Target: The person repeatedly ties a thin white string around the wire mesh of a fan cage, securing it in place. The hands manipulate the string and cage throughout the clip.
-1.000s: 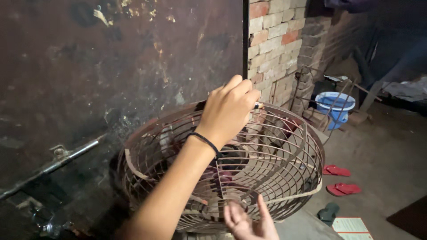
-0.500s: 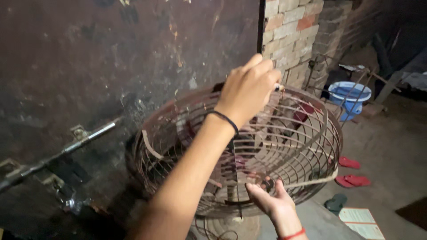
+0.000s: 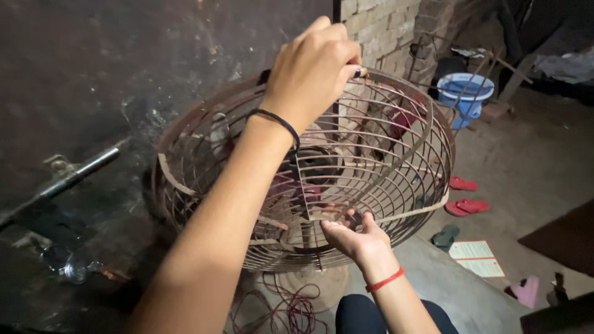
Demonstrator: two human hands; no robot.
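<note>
Head view: left hand (image 3: 312, 68) still grips fan guard (image 3: 396, 154); right hand (image 3: 352, 235) risen.

Left hand (image 3: 312, 71) pinches top rim of rusty wire fan guard (image 3: 396, 154); right hand (image 3: 356, 238) grips its lower wires.

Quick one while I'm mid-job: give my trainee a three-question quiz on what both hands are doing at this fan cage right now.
1. True or false: the left hand grips the top rim of the rusty fan guard.
2. Where is the right hand? A) on the blue bucket B) at the guard's lower edge C) on the red sandals
3. Fill in: the left wrist wears a ___ band; the right wrist a ___ one.

Key: 1 true. 2 B. 3 black, red.
</note>
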